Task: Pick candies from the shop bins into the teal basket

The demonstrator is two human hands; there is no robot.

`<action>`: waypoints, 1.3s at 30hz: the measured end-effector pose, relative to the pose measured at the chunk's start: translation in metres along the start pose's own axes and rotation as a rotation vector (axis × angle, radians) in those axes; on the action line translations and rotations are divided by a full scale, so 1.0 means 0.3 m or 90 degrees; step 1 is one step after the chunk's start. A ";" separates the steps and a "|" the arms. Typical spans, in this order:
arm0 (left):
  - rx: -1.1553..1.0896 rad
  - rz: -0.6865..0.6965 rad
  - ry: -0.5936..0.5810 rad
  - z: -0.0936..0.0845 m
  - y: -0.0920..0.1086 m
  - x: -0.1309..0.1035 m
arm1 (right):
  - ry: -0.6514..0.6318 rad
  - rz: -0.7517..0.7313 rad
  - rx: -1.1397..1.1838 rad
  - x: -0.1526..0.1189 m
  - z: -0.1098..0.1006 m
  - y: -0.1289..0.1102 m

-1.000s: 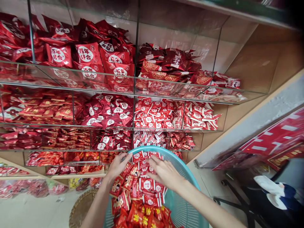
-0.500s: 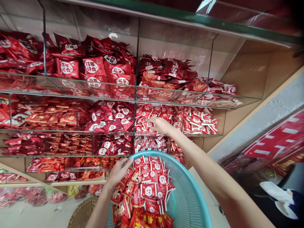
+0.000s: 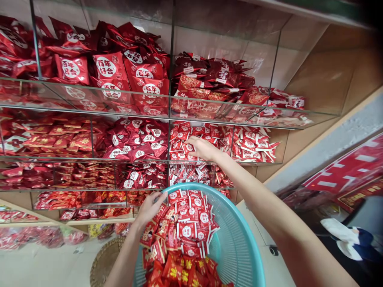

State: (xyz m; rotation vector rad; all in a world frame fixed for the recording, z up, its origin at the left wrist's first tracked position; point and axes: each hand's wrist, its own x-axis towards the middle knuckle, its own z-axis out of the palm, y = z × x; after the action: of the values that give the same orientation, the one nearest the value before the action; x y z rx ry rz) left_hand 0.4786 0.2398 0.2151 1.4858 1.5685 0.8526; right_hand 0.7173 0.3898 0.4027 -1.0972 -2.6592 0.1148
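Observation:
A teal plastic basket (image 3: 248,239) holds many red and white packets (image 3: 187,231), with red and gold ones at its lower part. My left hand (image 3: 151,207) grips the basket's rim at the upper left, fingers curled over it. My right hand (image 3: 202,148) reaches into a middle glass shelf compartment and touches small red packets (image 3: 181,133) with white labels. Its fingers are bent down over the pile, and whether a packet is between them cannot be made out.
Glass shelves (image 3: 119,112) with dividers hold piles of red packets on several levels. A woven round basket (image 3: 104,259) stands on the tiled floor at lower left. On the right are a wall, red printed items (image 3: 332,183) and a white cloth (image 3: 341,233).
The view has shifted a little, so the shelves appear higher and larger. My right hand stays at the same compartment, its fingers slightly more bent. My left hand remains on the rim.

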 end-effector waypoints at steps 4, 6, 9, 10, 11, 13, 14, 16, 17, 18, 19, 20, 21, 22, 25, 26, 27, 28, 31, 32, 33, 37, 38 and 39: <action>0.006 -0.003 0.012 -0.003 0.004 -0.001 | 0.073 -0.002 0.097 -0.023 -0.008 0.005; 0.010 -0.006 0.015 -0.004 0.008 -0.003 | 0.097 -0.003 0.136 -0.040 -0.013 -0.001; 0.009 -0.008 0.009 -0.005 0.015 -0.006 | 0.111 -0.014 0.170 -0.074 -0.025 -0.015; 0.008 -0.007 0.006 -0.005 0.017 -0.006 | 0.114 -0.017 0.174 -0.088 -0.031 -0.021; 0.007 -0.006 0.004 -0.005 0.018 -0.006 | 0.117 -0.019 0.177 -0.103 -0.038 -0.028; 0.007 -0.008 0.001 -0.005 0.020 -0.004 | 0.126 -0.023 0.179 -0.141 -0.053 -0.047; 0.009 -0.009 0.003 -0.005 0.020 -0.003 | 0.130 -0.026 0.182 -0.163 -0.060 -0.060; 0.013 -0.013 0.010 -0.005 0.018 -0.001 | 0.134 -0.032 0.193 -0.218 -0.066 -0.096; 0.014 -0.014 0.012 -0.005 0.016 -0.001 | 0.132 -0.033 0.202 -0.250 -0.063 -0.119; 0.014 -0.014 0.013 -0.005 0.014 -0.001 | 0.127 -0.034 0.211 -0.284 -0.053 -0.144; 0.011 -0.012 0.014 -0.005 0.012 -0.001 | 0.116 -0.034 0.221 -0.319 -0.036 -0.171; 0.009 -0.009 0.012 -0.004 0.010 -0.001 | 0.098 -0.033 0.231 -0.355 -0.011 -0.196; 0.007 -0.007 0.011 -0.003 0.008 -0.001 | 0.073 -0.030 0.238 -0.389 0.022 -0.220; 0.005 -0.005 0.010 -0.003 0.006 -0.002 | 0.039 -0.024 0.241 -0.420 0.060 -0.240; 0.000 0.000 0.012 0.000 0.001 -0.003 | -0.078 0.014 0.203 -0.490 0.188 -0.276; -0.002 0.003 0.012 0.001 0.000 -0.003 | -0.115 0.030 0.179 -0.503 0.226 -0.282; -0.005 0.005 0.010 0.002 -0.001 -0.003 | -0.148 0.043 0.156 -0.512 0.258 -0.286; -0.008 0.008 0.008 0.003 -0.002 -0.002 | -0.175 0.052 0.136 -0.517 0.284 -0.289; -0.012 0.007 0.007 0.005 -0.006 0.002 | -0.219 0.052 0.103 -0.516 0.325 -0.300; -0.011 0.004 0.010 0.005 -0.007 0.003 | -0.228 0.048 0.095 -0.513 0.330 -0.305; -0.009 0.000 0.012 0.005 -0.008 0.004 | -0.238 0.047 0.088 -0.510 0.334 -0.311; 0.000 -0.005 0.015 0.004 -0.011 0.007 | -0.266 0.042 0.065 -0.501 0.351 -0.329; -0.001 -0.002 0.013 0.004 -0.011 0.007 | -0.267 0.042 0.063 -0.500 0.353 -0.331; -0.004 0.002 0.011 0.004 -0.012 0.006 | -0.264 0.042 0.066 -0.499 0.353 -0.333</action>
State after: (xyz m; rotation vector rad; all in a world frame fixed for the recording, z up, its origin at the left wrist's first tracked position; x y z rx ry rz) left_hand 0.4780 0.2413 0.2112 1.4802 1.5753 0.8724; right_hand 0.7226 0.2166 0.2865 -1.2396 -2.9285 0.5411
